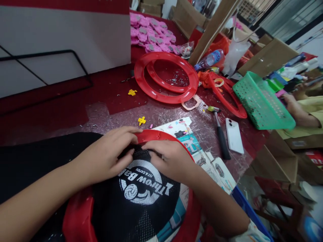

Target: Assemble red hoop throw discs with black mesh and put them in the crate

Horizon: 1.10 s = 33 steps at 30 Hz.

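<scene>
A red plastic ring (75,218) lies close in front of me with black mesh fabric (141,208) stretched over it; the mesh bears a white round logo with lettering. My left hand (106,156) and my right hand (170,158) meet at the ring's far edge. Both pinch the black fabric against the red rim there, fingertips nearly touching each other.
Two nested red rings (166,77) lie further back, another red frame (228,97) to their right. A hammer (220,132), a white phone (234,135), a green basket (262,101), pink pieces (151,35), yellow bits (141,120) and printed cards (186,137) lie around. Another person's hand (295,107) rests at right.
</scene>
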{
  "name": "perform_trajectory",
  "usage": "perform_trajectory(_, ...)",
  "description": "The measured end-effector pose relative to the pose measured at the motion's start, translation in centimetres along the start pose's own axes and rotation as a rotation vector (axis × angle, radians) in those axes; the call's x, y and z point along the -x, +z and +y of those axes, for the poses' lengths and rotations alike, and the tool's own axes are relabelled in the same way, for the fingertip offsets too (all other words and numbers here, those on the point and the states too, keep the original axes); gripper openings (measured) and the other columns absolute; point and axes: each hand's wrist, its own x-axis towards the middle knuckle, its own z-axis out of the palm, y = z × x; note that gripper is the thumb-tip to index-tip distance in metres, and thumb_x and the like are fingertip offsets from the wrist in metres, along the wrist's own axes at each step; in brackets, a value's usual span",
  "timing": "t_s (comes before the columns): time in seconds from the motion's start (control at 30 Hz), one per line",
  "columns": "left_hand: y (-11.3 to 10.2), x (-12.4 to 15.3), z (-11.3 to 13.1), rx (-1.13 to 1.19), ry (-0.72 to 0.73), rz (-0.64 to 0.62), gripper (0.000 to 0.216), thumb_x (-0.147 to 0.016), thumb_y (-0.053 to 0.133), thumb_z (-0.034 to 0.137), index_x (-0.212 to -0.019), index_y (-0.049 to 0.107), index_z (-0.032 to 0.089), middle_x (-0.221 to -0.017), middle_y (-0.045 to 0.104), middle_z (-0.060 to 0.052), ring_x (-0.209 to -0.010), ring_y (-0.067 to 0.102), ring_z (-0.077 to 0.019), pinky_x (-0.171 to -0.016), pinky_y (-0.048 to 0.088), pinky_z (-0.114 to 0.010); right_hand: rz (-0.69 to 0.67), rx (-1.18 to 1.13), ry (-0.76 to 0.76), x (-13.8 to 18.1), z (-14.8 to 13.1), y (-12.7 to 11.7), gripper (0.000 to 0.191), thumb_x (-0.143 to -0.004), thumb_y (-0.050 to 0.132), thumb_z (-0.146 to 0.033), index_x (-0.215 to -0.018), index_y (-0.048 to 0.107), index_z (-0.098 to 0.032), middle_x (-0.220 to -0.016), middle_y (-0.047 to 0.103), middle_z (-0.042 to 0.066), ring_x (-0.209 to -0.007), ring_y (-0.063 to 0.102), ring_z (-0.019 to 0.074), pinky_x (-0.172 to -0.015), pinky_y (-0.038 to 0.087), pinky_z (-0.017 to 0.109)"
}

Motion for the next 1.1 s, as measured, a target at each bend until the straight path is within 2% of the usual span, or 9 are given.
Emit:
perform_trajectory(0.1, 0.0, 0.1, -0.2, 0.08, 0.011, -0.078, 0.014, -0.089, 0.042, 0.023, -0.093, 0.056, 0.022, -0.132, 0.055, -0.01, -0.125, 0.05, -0.0232, -0.099, 0.045, -0.039, -0.018, -0.014, -0.096, -0.1, 0.7, -0.1, 0.029, -0.087, 0.045, -0.011, -0.097, 0.071, -0.019, -0.094, 0.075, 0.003, -0.089, 0.067, 0.0148, -0.086, 0.05, 0.028)
perform_trajectory(0.3, -0.6, -0.4, -0.9, 0.209, 0.002, -0.015, 0.02, -0.093, 0.045, 0.027, -0.1, 0.064, 0.023, -0.108, 0.07, -0.004, -0.11, 0.059, -0.0196, -0.099, 0.046, -0.035, 0.045, 0.179, -0.09, -0.8, 1.3, 0.1, 0.034, -0.09, 0.04, -0.014, -0.104, 0.071, -0.013, -0.094, 0.072, 0.009, -0.088, 0.064, 0.0172, -0.081, 0.052, 0.03)
perform_trajectory(0.43, -0.6, -0.7, -1.0, 0.217, -0.005, -0.021, 0.025, -0.093, 0.046, 0.027, -0.109, 0.065, 0.024, -0.107, 0.071, -0.002, -0.108, 0.059, -0.0204, -0.096, 0.047, -0.036, 0.033, 0.279, -0.094, -0.9, 1.2, 0.2, 0.036, -0.092, 0.037, -0.015, -0.108, 0.07, -0.012, -0.091, 0.07, 0.009, -0.088, 0.061, 0.0185, -0.083, 0.05, 0.031)
perform_trajectory(0.67, -0.1, -0.9, -1.1, 0.113, 0.113, -0.002, 0.03, -0.094, 0.043, 0.022, -0.11, 0.067, 0.018, -0.107, 0.069, -0.007, -0.103, 0.06, -0.0202, -0.092, 0.048, -0.037, 0.043, 0.369, -0.112, -1.1, 1.3, 0.5, 0.036, -0.092, 0.038, -0.015, -0.11, 0.069, -0.009, -0.087, 0.067, 0.009, -0.084, 0.057, 0.0193, -0.08, 0.048, 0.031)
perform_trajectory(0.87, 0.2, -0.7, -0.9, 0.067, 0.105, 0.009, 0.032, -0.095, 0.041, 0.022, -0.11, 0.066, 0.01, -0.106, 0.067, -0.011, -0.102, 0.059, -0.0213, -0.093, 0.048, -0.038, 0.035, 0.441, -0.114, -1.1, 1.4, 0.7, 0.035, -0.093, 0.038, -0.016, -0.106, 0.07, -0.01, -0.082, 0.065, 0.008, -0.081, 0.055, 0.02, -0.078, 0.046, 0.031)
perform_trajectory(1.1, 0.4, -0.5, -1.0, 0.057, 0.097, -0.004, 0.032, -0.095, 0.041, 0.022, -0.112, 0.065, 0.01, -0.111, 0.064, -0.012, -0.105, 0.057, -0.0221, -0.095, 0.047, -0.038, 0.03, 0.504, -0.044, -1.0, 1.0, 0.9, 0.034, -0.092, 0.041, -0.015, -0.107, 0.07, -0.009, -0.085, 0.067, 0.01, -0.083, 0.057, 0.0221, -0.079, 0.047, 0.034)
